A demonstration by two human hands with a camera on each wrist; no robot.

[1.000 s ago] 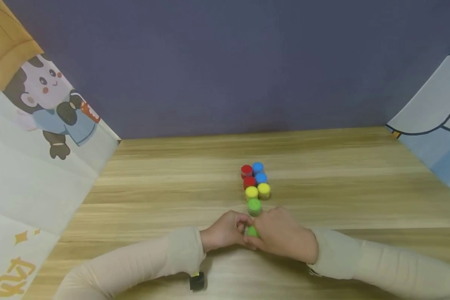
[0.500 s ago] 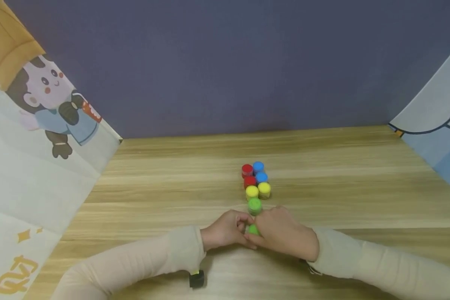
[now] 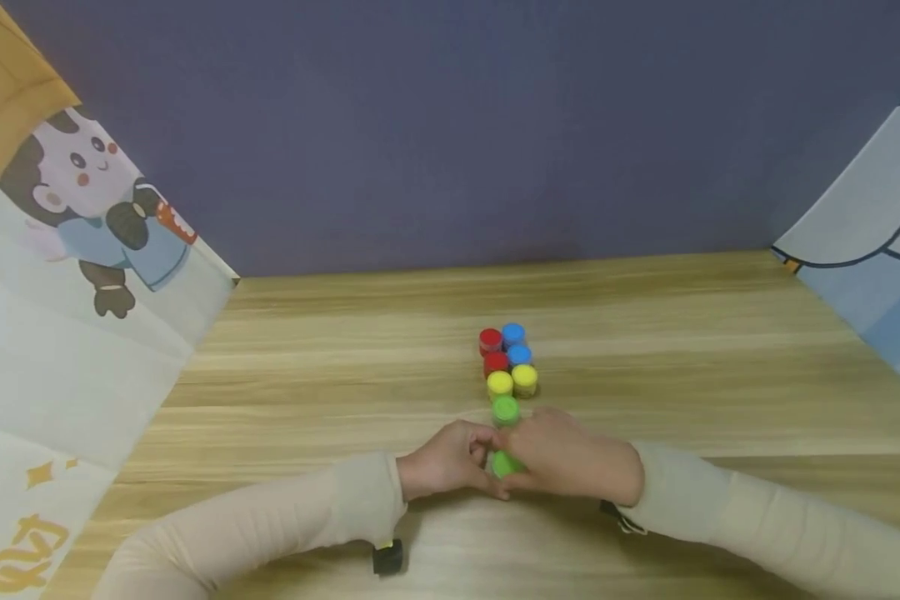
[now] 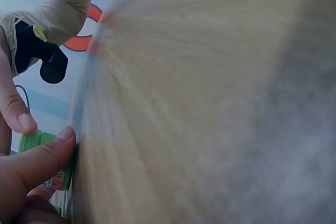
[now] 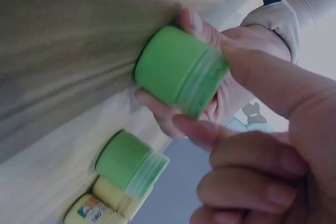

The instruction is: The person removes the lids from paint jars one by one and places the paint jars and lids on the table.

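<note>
A small green jar (image 5: 170,64) with a green lid stands on the wooden table (image 3: 330,350) between the two hands. My left hand (image 3: 450,458) grips its lower body, thumb on one side and fingers on the other. From the other side, my right hand (image 3: 562,454) pinches the lid between thumb and index finger; its other fingers are curled in. In the left wrist view the jar (image 4: 67,174) is partly hidden behind the left thumb. A second green jar (image 3: 506,410) stands just beyond the hands.
Behind the second green jar are two yellow jars (image 3: 524,380), two red jars (image 3: 491,342) and two blue jars (image 3: 513,335), closely grouped. A dark blue panel (image 3: 450,133) closes off the far table edge, with printed cloth (image 3: 37,350) at the left.
The right hand has turned slightly at the lid, and more of the green lid shows between the hands. The left hand keeps its grip. The head view has shifted a little.
</note>
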